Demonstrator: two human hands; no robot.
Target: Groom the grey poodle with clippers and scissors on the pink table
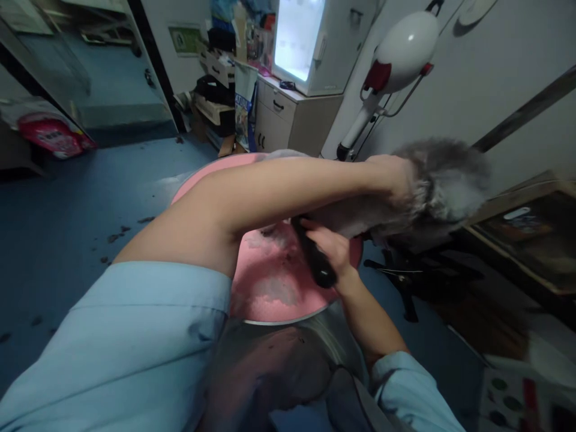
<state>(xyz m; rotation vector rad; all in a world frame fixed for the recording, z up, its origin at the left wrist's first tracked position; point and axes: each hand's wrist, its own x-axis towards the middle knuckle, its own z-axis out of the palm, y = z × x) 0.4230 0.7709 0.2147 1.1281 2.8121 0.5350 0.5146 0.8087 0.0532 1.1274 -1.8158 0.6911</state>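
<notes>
Animal (443, 186), grey and furry, along far side of round pink worktop (306, 303), head past its right edge. Left hand (396, 177) closed in the neck fur, fingers partly hidden. Right hand (335, 249) wrapped around a black-handled tool (315, 258), its far end out of sight. Body coat looks short, head fluffy: work probably partway, remainder unclear. Loose fur (274, 292) litters worktop; dark tufts (112, 238) on blue floor (121, 195). Far: lit cabinet (298, 36).
</notes>
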